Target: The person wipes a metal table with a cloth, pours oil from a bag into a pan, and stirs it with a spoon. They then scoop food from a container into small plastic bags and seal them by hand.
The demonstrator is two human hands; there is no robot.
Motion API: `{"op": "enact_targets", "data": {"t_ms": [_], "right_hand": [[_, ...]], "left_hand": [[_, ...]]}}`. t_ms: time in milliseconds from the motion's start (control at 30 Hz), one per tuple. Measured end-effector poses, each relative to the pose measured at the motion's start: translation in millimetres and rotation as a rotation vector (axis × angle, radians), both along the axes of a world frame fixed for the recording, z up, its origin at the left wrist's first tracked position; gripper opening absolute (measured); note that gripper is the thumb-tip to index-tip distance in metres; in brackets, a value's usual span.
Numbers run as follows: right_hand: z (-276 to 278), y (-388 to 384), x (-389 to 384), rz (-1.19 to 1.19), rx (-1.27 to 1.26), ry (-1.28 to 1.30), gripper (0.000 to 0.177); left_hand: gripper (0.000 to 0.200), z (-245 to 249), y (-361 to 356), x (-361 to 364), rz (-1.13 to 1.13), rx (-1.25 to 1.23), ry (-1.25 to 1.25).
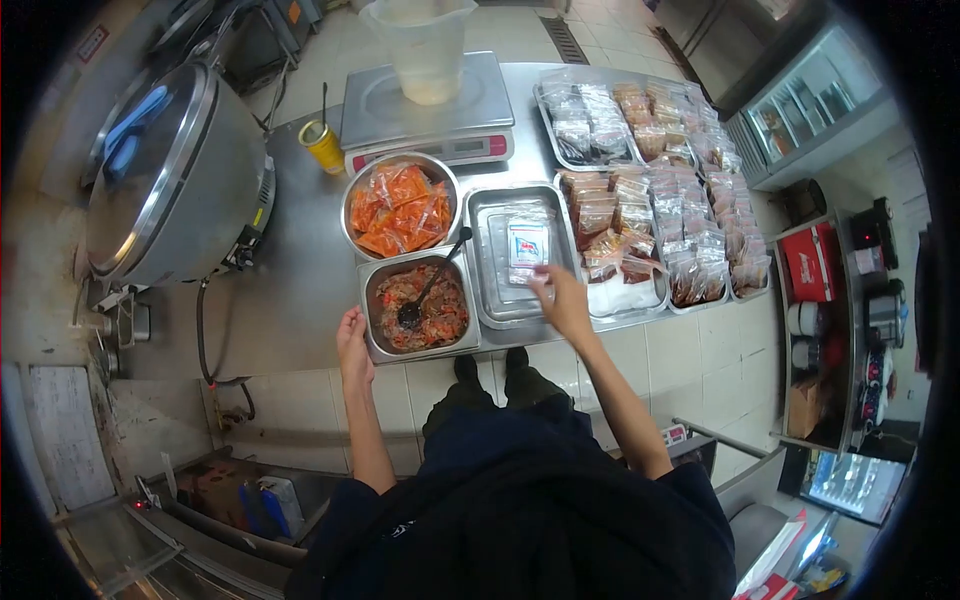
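My left hand (354, 345) is beside the left wall of a deep steel pan (372, 310), its fingers curled together; what they hold, if anything, I cannot tell. Inside that pan lies a chopped mix of meat and orange-red vegetables (440, 318), with a black ladle (430, 290) resting in it, handle toward the upper right. My right hand (564, 302) reaches over a shallow steel tray (487, 300), thumb and forefinger closed at the lower corner of a clear plastic bag with a printed label (528, 248). Behind the pan stands a round bowl (350, 215) of bagged orange food (400, 212).
A scale (428, 140) carries a clear pitcher (420, 50) at the back. Left of it stand a yellow can (321, 148) and a large steel cooker (180, 180). Trays of filled bags (635, 215) crowd the right. The steel table's (290, 330) front edge runs before me.
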State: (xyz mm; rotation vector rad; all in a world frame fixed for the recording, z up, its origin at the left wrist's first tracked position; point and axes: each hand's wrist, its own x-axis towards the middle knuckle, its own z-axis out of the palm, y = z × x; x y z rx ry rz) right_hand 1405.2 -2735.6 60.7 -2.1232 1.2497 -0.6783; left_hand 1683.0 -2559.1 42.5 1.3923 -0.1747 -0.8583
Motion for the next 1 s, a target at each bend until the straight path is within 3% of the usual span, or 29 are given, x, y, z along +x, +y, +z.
{"op": "enact_targets", "data": {"t_ms": [133, 333, 400, 467, 533, 600, 633, 800, 867, 933, 967, 1000], "right_hand": [[32, -88, 65, 0.009, 0.061, -0.250, 0.026], [-1, -141, 118, 0.137, 0.119, -0.137, 0.032], [-4, -146, 126, 0.180, 0.334, 0.015, 0.030], [-1, -144, 121, 0.181, 0.345, 0.002, 0.029], [2, -147, 100, 0.167, 0.023, -0.026, 0.025], [10, -149, 73, -0.012, 0.019, 0.290, 0.019], [9, -149, 58, 0.019, -0.059, 0.495, 0.020], [-14, -124, 23, 0.083, -0.134, 0.645, 0.022], [-25, -117, 21, 0.080, -0.221, 0.640, 0.024], [-25, -113, 25, -0.031, -0.408, 0.349, 0.022], [-28, -117, 25, 0.041, -0.417, 0.469, 0.022], [-35, -122, 25, 0.114, -0.420, 0.589, 0.021]], "left_hand": [[0.020, 2, -5, 5, 0.017, 0.008, -0.023], [0.020, -4, -6, 4, -0.043, 0.025, -0.054], [0.021, 1, -2, 4, -0.048, -0.009, -0.063], [0.024, 21, 2, 0, -0.056, 0.155, -0.040], [0.025, 26, 13, 0, -0.051, 0.189, -0.048], [0.026, 27, 27, 0, -0.061, 0.223, -0.051], [0.027, 28, 32, -1, -0.020, 0.231, -0.059], [0.025, 34, 24, -13, 0.117, 0.282, -0.131], [0.021, 33, 6, -15, 0.322, 0.206, -0.542], [0.019, 78, -30, -40, 0.293, 0.078, -0.579], [0.018, 102, -49, -57, 0.281, -0.037, -0.613], [0.017, 114, -66, -74, 0.133, -0.084, -0.632]]}}
